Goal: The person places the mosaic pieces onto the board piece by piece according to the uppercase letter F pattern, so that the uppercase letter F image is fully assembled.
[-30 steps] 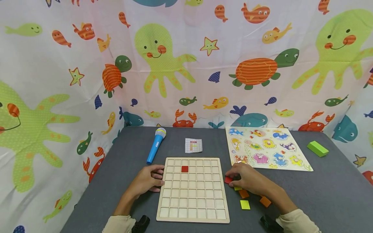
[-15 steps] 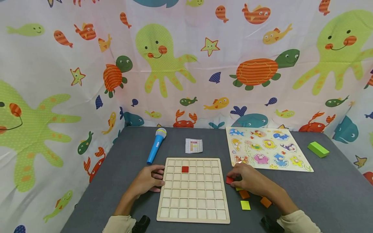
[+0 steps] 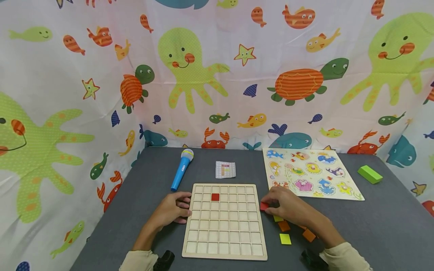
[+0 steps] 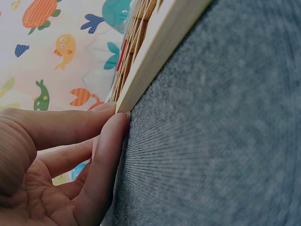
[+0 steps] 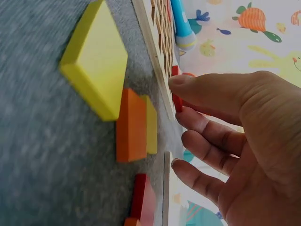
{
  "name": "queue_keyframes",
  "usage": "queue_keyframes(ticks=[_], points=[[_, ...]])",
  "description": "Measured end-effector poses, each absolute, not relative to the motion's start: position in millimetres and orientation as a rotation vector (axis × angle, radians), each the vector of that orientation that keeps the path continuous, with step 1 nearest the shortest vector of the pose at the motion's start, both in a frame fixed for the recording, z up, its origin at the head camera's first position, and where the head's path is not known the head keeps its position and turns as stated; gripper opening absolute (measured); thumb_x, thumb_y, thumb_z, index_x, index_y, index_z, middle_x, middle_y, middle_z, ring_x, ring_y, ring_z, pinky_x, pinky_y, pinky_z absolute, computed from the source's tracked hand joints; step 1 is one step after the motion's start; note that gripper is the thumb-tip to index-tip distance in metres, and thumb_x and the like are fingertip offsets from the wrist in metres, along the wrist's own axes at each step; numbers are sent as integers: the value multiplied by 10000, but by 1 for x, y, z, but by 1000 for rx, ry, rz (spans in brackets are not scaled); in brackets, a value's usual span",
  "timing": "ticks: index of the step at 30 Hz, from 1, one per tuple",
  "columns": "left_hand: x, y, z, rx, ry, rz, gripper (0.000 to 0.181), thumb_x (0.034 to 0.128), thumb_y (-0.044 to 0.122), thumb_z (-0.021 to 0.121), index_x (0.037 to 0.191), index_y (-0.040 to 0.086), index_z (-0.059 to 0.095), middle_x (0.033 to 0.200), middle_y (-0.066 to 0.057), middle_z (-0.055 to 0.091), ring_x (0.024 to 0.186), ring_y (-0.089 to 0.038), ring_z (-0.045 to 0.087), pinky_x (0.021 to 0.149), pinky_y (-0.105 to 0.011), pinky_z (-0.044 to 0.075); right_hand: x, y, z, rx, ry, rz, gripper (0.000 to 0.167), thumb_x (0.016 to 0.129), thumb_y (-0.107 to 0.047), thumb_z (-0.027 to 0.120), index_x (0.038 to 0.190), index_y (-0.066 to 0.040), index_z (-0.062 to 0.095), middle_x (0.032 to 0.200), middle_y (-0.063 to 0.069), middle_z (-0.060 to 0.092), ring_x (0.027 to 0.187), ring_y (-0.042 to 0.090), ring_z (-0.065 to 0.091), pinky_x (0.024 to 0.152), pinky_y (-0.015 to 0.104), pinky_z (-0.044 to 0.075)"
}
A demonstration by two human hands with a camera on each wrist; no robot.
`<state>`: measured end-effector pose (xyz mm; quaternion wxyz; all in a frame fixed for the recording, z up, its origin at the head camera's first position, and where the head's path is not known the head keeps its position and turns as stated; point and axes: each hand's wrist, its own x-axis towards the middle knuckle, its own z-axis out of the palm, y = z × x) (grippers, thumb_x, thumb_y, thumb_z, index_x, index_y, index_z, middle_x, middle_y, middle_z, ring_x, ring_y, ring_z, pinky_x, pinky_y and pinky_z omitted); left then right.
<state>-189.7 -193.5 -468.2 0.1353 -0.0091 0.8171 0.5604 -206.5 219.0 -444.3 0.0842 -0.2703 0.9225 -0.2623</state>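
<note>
A pale wooden grid board [image 3: 224, 258] lies flat on the table, with one red square tile [image 3: 215, 197] in a cell near its top. At the board's left rim, my left hand [image 3: 170, 210] has its thumb and fingertips on the edge; in the left wrist view they pinch its side [image 4: 149, 70]. My right hand [image 3: 288, 205] pinches another red square tile [image 5: 177, 101] between thumb and fingers, just off the board's right rim. Below that hand lie a yellow tile [image 3: 285, 239], orange tiles [image 3: 309, 235] and more, partly hidden by the hand and forearm.
Behind the board are a blue toy microphone [image 3: 181, 170] and a small card with a coloured grid [image 3: 225, 169]. A sea-animal puzzle board [image 3: 318, 178] lies at the back right, with a green block [image 3: 370, 174] beside it. A printed curtain [image 3: 217, 82] stands behind the table.
My right hand has shifted slightly left and away from me with the pinched red tile, closer to the board's rim. My left hand stays in place.
</note>
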Motion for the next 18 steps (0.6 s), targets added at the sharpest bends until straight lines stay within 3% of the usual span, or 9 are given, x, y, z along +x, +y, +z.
queue_keyframes(ticks=[11, 18], points=[[-189, -193, -469, -7, 2371, 1627, 661, 841, -57, 832, 1457, -10, 595, 1249, -164, 634, 977, -224, 665, 639, -420, 664, -210, 201, -444, -864, 2789, -796, 270, 970, -355, 793, 1193, -204, 799, 1087, -100, 634, 1013, 135, 541, 836, 346, 517], [-189, -194, -468, -3, 2370, 1627, 651, 846, -52, 830, 1453, -5, 600, 1243, -158, 631, 975, -223, 658, 640, -417, 664, -215, 187, -444, -860, 2775, -835, 295, 969, -333, 796, 1210, -163, 792, 1083, -64, 624, 977, 158, 530, 768, 289, 488]])
